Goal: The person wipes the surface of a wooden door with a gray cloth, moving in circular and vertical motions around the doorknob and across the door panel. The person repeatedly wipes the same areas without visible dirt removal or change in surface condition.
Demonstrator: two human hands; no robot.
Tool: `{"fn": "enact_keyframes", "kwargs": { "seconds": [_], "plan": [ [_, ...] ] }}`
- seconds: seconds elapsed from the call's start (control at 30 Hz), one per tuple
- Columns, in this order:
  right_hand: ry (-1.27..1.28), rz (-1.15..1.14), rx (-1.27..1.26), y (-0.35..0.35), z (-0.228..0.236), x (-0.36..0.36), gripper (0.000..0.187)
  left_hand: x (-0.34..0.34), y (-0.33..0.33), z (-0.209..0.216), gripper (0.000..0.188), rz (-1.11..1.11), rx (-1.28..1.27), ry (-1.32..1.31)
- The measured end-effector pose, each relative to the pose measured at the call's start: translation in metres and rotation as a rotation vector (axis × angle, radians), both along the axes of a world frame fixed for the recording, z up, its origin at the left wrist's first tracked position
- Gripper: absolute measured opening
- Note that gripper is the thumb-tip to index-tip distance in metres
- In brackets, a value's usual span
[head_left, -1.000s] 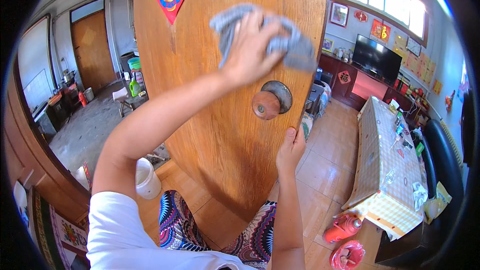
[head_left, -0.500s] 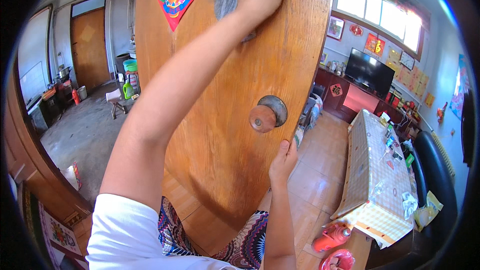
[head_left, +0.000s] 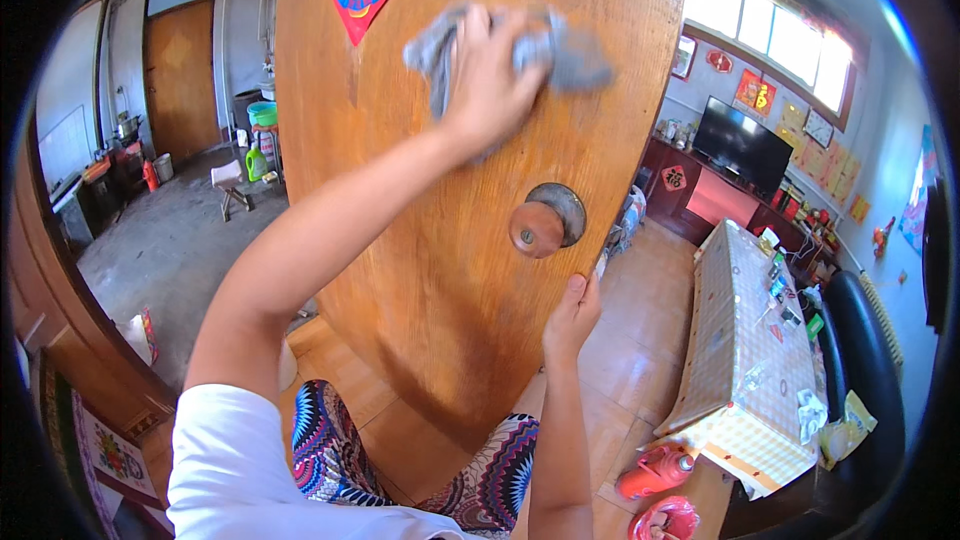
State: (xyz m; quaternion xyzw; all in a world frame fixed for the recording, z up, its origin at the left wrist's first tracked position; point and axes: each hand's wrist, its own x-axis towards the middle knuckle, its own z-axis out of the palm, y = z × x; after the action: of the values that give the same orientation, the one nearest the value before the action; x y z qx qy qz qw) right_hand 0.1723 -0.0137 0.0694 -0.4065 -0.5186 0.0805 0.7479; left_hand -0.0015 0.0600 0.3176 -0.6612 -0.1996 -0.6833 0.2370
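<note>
While your left hand [head_left: 492, 85], fingers partly curled and slightly blurred, holds a crumpled grey-blue cloth [head_left: 431, 52] against the brown wooden door [head_left: 420, 250] in the upper middle of the frame, your right hand [head_left: 571, 316] clasps the door's edge right of centre, thumb in front, its other fingers largely hidden. Between your hands sits a round reddish-brown knob [head_left: 537, 230] on a dark metal plate [head_left: 573, 206].
</note>
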Motion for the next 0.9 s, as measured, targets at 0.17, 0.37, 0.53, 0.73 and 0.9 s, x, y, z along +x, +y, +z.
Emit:
{"fn": "enact_keyframes", "kwargs": {
  "seconds": [0.17, 0.37, 0.53, 0.73, 0.9],
  "plan": [
    [-0.014, -0.072, -0.018, -0.003, -0.001, -0.003, 0.054, -0.002, 0.012, 0.023, 0.033, -0.086, 0.017, -0.199],
    [-0.272, -0.470, 0.396, -0.045, 0.058, -0.003, 0.064, -0.033, -0.066, -0.028, 0.025, -1.095, -0.724, -0.327],
    [-0.633, -0.216, 0.470, -0.083, 0.148, -0.058, 0.071, -0.046, -0.117, -0.083, 0.043, -1.354, -1.048, -0.290],
    [-0.617, 0.252, 0.137, -0.078, 0.147, -0.087, 0.035, -0.038, -0.134, -0.134, 0.044, -1.720, -1.477, -0.476],
    [-0.454, -0.114, 0.440, -0.069, 0.216, -0.065, 0.036, -0.032, -0.149, -0.168, 0.046, -1.448, -1.057, -0.313]
  ]
}}
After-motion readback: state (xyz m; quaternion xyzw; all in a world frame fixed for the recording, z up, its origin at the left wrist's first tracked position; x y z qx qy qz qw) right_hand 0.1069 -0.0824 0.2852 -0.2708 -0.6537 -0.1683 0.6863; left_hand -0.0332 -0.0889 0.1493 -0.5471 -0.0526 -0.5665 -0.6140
